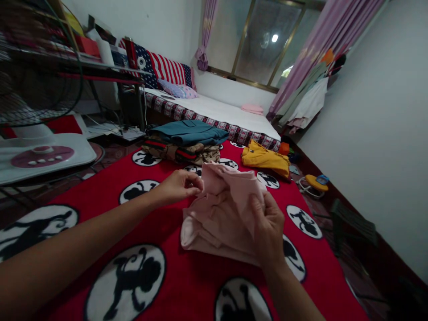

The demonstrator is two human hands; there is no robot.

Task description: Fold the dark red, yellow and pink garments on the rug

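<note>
A pale pink garment (220, 218), partly folded, lies on the red blanket (187, 285) with its upper layer lifted. My left hand (183, 185) pinches the raised layer at its left corner, thumb against fingers. On the other side, my right hand (269, 223) grips the same layer, thumb in front and fingers behind the cloth. The exact kind of garment cannot be made out from its folds.
Behind the garment sit folded teal clothes (190, 132) on patterned brown ones (177, 151). A folded yellow garment (265, 158) lies at the right. A fan (36, 80) and a white tray table (76, 151) stand left; a yellow stool (316, 183) stands right.
</note>
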